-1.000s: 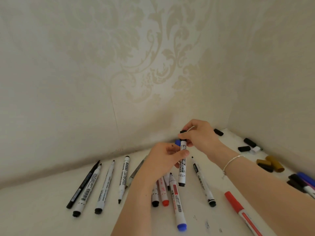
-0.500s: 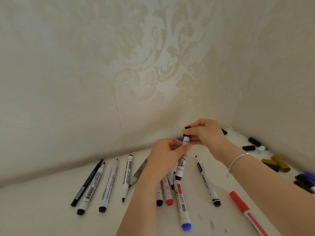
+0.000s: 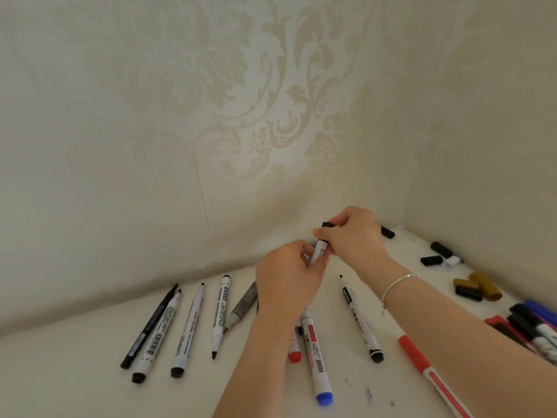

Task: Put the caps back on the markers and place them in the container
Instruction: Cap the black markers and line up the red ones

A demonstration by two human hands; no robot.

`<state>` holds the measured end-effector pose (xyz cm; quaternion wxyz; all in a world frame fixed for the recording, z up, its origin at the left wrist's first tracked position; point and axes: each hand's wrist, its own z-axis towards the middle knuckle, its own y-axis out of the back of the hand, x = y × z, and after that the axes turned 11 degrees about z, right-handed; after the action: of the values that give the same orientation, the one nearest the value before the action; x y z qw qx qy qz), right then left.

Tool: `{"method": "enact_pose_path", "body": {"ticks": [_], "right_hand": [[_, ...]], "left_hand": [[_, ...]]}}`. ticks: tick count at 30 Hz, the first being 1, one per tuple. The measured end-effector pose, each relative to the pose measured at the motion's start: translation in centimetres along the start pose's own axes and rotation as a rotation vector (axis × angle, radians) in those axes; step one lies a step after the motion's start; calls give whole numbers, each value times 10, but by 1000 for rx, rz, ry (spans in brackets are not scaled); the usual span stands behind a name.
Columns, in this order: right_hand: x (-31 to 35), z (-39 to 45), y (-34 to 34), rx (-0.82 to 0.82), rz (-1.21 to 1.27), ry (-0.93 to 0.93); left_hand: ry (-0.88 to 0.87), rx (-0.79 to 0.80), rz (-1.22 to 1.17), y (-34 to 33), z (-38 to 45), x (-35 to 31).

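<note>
A white marker [image 3: 319, 251] stands nearly upright between my two hands, above the white table. My left hand [image 3: 289, 279] grips its lower barrel. My right hand [image 3: 352, 236] pinches the black cap [image 3: 328, 224] at the marker's top end. Several uncapped markers lie in a row at the left, among them a whiteboard marker [image 3: 221, 312]. More markers lie under and beside my left forearm: a blue-ended one [image 3: 315, 354], a red-ended one [image 3: 295, 352], and a black one [image 3: 358, 318]. No container is in view.
Loose black caps [image 3: 387, 232] [image 3: 441, 249], a white cap [image 3: 452, 261] and gold caps [image 3: 485, 285] lie along the right wall. A bunch of capped markers [image 3: 536, 324] sits at the right edge. A red-capped marker [image 3: 428, 369] lies near my right forearm. Patterned walls close in behind and to the right.
The held marker has risen and my left hand has slid lower, covering most of its barrel. My right hand stays on the cap at the top.
</note>
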<state>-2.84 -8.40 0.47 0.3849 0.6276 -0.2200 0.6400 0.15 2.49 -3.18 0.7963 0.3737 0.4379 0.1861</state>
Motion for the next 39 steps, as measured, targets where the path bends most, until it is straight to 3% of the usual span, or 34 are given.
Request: {"method": "enact_pose_path", "body": {"ticks": [6, 9, 15, 18, 23, 29, 35, 39], "right_hand": [[-3, -7, 0, 47, -10, 29], [0, -10, 0, 153, 0, 5], [10, -10, 6, 149, 9, 73], [15, -13, 23, 177, -43, 59], [19, -24, 84, 275, -341, 8], [8, -39, 172, 319, -773, -182], [-1, -52, 210, 315, -887, -322], [-7, -59, 213, 324, -951, -295]], "left_hand": [[-56, -95, 57, 2, 0, -3], [34, -71, -105, 1, 3, 0], [88, 88, -617, 6, 3, -3], [110, 88, -707, 6, 2, -6], [9, 138, -631, -2, -6, -27], [-93, 279, -235, -20, -12, -50], [-110, 329, 120, -28, -12, -55], [-121, 372, 277, -29, -19, -54]]}}
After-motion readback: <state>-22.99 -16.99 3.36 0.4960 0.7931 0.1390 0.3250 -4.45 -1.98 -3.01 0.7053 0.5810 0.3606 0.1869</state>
